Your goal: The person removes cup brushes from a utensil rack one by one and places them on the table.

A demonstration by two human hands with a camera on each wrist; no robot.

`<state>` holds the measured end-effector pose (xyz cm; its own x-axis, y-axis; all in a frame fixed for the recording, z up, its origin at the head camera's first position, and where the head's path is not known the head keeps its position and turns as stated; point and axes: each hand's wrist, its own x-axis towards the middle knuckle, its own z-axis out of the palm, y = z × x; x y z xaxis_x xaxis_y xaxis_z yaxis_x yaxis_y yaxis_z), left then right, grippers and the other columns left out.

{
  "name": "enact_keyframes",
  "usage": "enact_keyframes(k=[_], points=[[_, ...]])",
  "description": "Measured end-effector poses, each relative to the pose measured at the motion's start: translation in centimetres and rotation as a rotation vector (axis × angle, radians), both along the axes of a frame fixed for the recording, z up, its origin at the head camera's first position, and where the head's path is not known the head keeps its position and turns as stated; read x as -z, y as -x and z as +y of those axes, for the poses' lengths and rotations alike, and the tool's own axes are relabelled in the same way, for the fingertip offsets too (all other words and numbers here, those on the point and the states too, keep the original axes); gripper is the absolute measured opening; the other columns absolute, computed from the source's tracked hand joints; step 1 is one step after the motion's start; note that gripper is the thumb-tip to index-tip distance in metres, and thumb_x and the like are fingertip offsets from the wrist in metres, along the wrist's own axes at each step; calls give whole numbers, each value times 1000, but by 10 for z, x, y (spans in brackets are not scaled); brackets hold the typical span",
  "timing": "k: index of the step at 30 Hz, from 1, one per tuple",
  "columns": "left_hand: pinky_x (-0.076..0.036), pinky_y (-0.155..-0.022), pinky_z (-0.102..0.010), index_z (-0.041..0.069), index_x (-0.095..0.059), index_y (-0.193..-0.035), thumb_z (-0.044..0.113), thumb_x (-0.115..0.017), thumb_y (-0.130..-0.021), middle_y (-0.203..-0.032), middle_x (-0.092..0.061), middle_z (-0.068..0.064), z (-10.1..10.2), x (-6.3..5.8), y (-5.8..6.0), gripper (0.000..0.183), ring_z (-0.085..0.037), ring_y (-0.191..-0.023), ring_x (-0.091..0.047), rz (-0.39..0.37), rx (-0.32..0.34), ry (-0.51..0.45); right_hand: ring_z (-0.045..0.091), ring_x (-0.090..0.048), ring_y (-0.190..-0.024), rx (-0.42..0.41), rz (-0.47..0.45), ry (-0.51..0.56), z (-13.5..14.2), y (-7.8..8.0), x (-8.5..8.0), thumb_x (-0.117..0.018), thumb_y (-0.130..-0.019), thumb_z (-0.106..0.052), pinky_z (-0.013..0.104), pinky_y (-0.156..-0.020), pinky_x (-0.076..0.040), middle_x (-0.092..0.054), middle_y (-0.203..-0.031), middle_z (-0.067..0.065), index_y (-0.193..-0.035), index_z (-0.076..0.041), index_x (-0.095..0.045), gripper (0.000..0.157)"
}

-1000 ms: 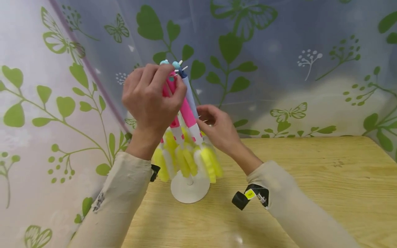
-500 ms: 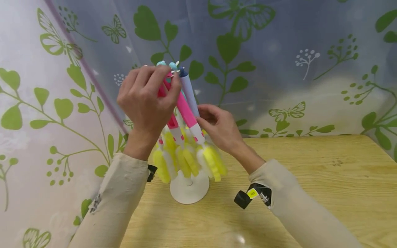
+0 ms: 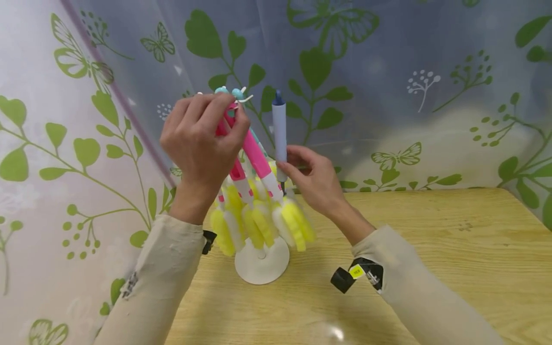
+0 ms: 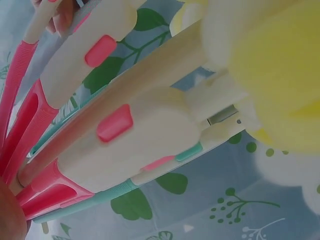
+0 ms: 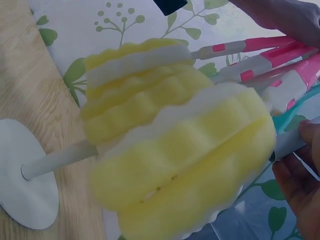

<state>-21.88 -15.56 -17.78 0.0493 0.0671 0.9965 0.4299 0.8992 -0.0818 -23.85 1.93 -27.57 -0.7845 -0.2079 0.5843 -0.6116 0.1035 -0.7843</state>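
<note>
My left hand (image 3: 204, 134) grips the tops of several pink-handled sponge brushes (image 3: 257, 154), where their handles come together at the top of a white stand. Their yellow-and-white sponge heads (image 5: 180, 145) hang downward around the pole. My right hand (image 3: 316, 179) pinches the lower part of a light-blue-handled brush (image 3: 279, 129) between thumb and fingers. It stands upright to the right of the pink handles, with a dark-blue loop on top and a thin dark shaft below. Its lower end is hidden behind the sponges. Small light-blue pieces (image 3: 237, 93) show above my left fingers.
The stand's round white base (image 3: 262, 266) sits on a wooden table (image 3: 388, 268). A teal handle (image 4: 85, 202) lies among the pink ones. Behind the table hangs a curtain (image 3: 366, 96) with green leaves and butterflies.
The light-blue-handled brush has come away from the bundle at its top, swinging right to upright in my right hand. My left hand has shifted slightly left with the pink handles.
</note>
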Motion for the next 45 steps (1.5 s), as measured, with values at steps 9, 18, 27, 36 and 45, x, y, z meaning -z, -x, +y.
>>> enact_keyframes(k=[9, 18, 27, 36, 45], points=[[-51, -65, -40, 11, -76, -81, 21, -61, -82, -80, -71, -1, 1, 1, 2, 18, -24, -76, -64, 20, 14, -17, 15, -62, -91, 59, -4, 13, 16, 1, 8, -65, -90, -16, 30, -76, -53, -67, -101, 7, -118, -4, -64, 30], [-51, -64, -40, 11, -76, -81, 22, -60, -82, -80, -71, -2, 3, 2, 3, 19, -24, -76, -64, 12, 12, -28, 16, -61, -92, 151, -73, -16, 37, 2, 27, -64, -91, -20, 35, -79, -51, -66, -102, 6, -117, -7, -64, 29], [-50, -63, -41, 11, -75, -79, 21, -60, -81, -77, -70, -1, 4, 2, 4, 18, -25, -73, -63, 13, 18, -50, 18, -61, -94, 189, -120, -51, 60, 4, 45, -65, -91, -23, 38, -81, -51, -66, -104, 7, -119, -8, -64, 31], [-46, -58, -42, 10, -73, -75, 20, -60, -80, -73, -68, -3, 4, 1, 3, 18, -25, -69, -61, 9, 3, -66, 21, -61, -95, 180, -219, -60, 73, 4, 62, -63, -92, -27, 34, -79, -53, -65, -105, 10, -121, -5, -62, 37], [-46, -57, -43, 11, -73, -73, 20, -59, -79, -74, -69, -2, 5, 0, 4, 17, -26, -68, -60, 6, 12, -77, 25, -62, -96, 142, -361, -27, 75, 5, 87, -64, -91, -22, 28, -72, -55, -62, -106, 14, -123, -1, -59, 39]])
